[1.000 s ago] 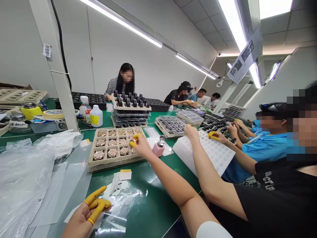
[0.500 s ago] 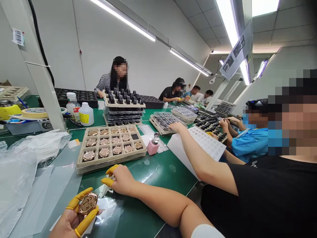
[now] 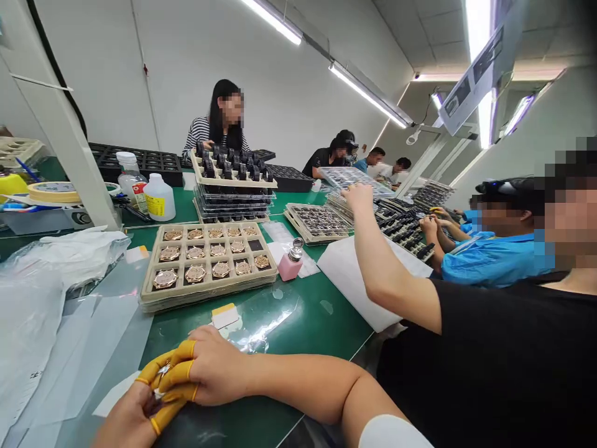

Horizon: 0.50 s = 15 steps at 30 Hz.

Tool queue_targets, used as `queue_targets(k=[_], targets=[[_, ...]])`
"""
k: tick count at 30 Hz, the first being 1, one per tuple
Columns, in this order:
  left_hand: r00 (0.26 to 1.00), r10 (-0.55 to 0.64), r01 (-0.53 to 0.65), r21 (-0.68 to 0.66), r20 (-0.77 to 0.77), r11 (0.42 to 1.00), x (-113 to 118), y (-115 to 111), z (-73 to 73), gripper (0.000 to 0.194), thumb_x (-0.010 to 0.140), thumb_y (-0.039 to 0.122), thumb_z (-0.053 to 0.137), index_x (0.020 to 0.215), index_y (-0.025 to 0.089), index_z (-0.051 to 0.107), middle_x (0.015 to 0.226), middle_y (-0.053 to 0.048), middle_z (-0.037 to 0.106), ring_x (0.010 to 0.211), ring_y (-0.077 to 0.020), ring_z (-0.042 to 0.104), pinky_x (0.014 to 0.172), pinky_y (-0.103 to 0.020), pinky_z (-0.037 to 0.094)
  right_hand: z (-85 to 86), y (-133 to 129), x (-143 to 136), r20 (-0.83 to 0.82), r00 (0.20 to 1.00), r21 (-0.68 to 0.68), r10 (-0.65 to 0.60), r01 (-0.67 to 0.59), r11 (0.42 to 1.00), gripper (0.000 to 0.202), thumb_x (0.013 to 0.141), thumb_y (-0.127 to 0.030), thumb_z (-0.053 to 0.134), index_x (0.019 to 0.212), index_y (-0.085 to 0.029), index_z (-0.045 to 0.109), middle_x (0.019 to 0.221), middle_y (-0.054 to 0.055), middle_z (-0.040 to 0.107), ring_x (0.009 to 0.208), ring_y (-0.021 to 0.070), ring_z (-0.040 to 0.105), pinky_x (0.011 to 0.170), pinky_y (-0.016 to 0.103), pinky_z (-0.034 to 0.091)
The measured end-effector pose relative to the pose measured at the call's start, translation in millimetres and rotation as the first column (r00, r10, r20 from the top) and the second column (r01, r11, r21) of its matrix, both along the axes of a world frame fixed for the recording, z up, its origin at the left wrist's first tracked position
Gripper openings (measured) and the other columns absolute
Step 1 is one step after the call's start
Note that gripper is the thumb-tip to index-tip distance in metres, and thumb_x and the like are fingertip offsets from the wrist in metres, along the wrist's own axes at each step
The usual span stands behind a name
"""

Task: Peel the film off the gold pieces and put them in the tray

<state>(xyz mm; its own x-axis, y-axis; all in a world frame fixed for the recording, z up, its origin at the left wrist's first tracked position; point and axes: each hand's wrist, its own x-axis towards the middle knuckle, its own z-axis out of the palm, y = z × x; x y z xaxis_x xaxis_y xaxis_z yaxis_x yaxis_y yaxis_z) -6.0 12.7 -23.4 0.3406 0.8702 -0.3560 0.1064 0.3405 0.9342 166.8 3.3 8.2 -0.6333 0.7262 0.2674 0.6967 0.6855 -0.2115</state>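
My left hand (image 3: 133, 406) pinches a half-hidden watch (image 3: 164, 368); right hand (image 3: 213, 366) curls over, hold unclear. Loose pinching could drop it.

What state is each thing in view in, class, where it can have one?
Left hand: fingers bent, meeting the right
Right hand: fingers bent, touching the left
Shiny metal piece: between the hands, mostly hidden
Cream tray: loaded with watch cases
Pink bottle: upright, metal top on
White bottle: upright
Tape roll: flat
Overhead light: lit
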Motion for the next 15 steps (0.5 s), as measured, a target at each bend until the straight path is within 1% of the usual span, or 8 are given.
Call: queue_targets(k=[2,4,6,8,9,10,13,15], targets=[[0.999,-0.040,0.041,0.033,-0.019,0.999,0,-4,9.1,0.057,0.046,0.032,0.083,0.097,0.022,0.060,0.084,-0.003,0.071,0.081,-0.0281,0.067,0.071,-0.032,0.057,-1.9,2,1,-0.041,0.999,0.008,-0.026,0.027,1.000,0.017,0.087,-0.036,0.056,0.099,-0.024,0.062,0.095,0.000,0.061,0.086,0.0160,0.049,0.082,0.033,0.033],[0.999,-0.042,0.040,0.072,0.023,0.997,0,-8,18.8,0.057,0.055,0.034,0.078,0.106,0.021,0.056,0.092,-0.004,0.070,0.088,-0.0260,0.066,0.076,-0.031,0.055,-3.0,2,0,-0.107,0.993,0.004,-0.045,0.046,0.999,0.013,0.088,-0.029,0.054,0.096,-0.022,0.062,0.091,0.002,0.060,0.084,0.0158,0.048,0.078,0.032,0.034],[0.995,-0.079,0.069,0.137,0.065,0.988,0,-10,24.8,0.054,0.062,0.030,0.074,0.110,0.021,0.053,0.102,-0.006,0.068,0.093,-0.0240,0.065,0.080,-0.031,0.054,-3.8,0,-2,-0.164,0.986,0.017,-0.003,0.006,1.000,0.009,0.085,-0.024,0.057,0.092,-0.022,0.063,0.090,0.002,0.060,0.084,0.0166,0.046,0.078,0.033,0.034],[0.987,-0.158,0.145,0.216,0.042,0.966,0,-11,25.5,0.046,0.065,0.026,0.071,0.108,0.020,0.055,0.106,-0.007,0.066,0.093,-0.0227,0.063,0.078,-0.030,0.053,-4.1,-3,-4,-0.211,0.976,0.044,0.056,-0.048,0.998,0.014,0.082,-0.016,0.057,0.092,-0.024,0.063,0.090,0.002,0.060,0.085,0.0178,0.045,0.079,0.035,0.034],[0.981,-0.192,0.176,0.244,0.043,0.954,-1,-11,24.2,0.044,0.066,0.025,0.071,0.107,0.019,0.056,0.105,-0.007,0.065,0.091,-0.0218,0.063,0.076,-0.029,0.052,-4.0,-4,-5,-0.243,0.968,0.058,0.070,-0.058,0.997,0.017,0.082,-0.013,0.056,0.092,-0.025,0.063,0.089,0.002,0.060,0.084,0.0184,0.045,0.078,0.036,0.034],[0.973,-0.218,0.194,0.244,0.074,0.950,-1,-11,22.4,0.043,0.068,0.024,0.069,0.108,0.020,0.055,0.104,-0.006,0.065,0.089,-0.0207,0.063,0.076,-0.029,0.052,-3.8,-4,-5,-0.279,0.958,0.069,0.069,-0.052,0.996,0.019,0.082,-0.012,0.053,0.092,-0.025,0.063,0.087,0.002,0.060,0.083,0.0190,0.045,0.077,0.036,0.034],[0.963,-0.187,0.155,0.172,0.192,0.973,-3,-11,17.8,0.047,0.070,0.022,0.068,0.113,0.020,0.050,0.098,-0.004,0.064,0.086,-0.0182,0.063,0.076,-0.029,0.051,-2.6,-3,-3,-0.384,0.923,0.071,0.019,0.010,0.997,0.019,0.086,-0.015,0.048,0.090,-0.025,0.063,0.081,0.004,0.058,0.080,0.0202,0.045,0.074,0.038,0.035],[0.964,-0.156,0.124,0.154,0.217,0.980,-5,-11,17.6,0.049,0.069,0.022,0.069,0.114,0.020,0.048,0.099,-0.005,0.063,0.086,-0.0176,0.062,0.076,-0.029,0.051,-2.1,-3,-4,-0.393,0.919,0.076,0.045,-0.017,0.997,0.020,0.087,-0.016,0.046,0.091,-0.025,0.063,0.082,0.005,0.059,0.081,0.0205,0.045,0.075,0.038,0.036]])
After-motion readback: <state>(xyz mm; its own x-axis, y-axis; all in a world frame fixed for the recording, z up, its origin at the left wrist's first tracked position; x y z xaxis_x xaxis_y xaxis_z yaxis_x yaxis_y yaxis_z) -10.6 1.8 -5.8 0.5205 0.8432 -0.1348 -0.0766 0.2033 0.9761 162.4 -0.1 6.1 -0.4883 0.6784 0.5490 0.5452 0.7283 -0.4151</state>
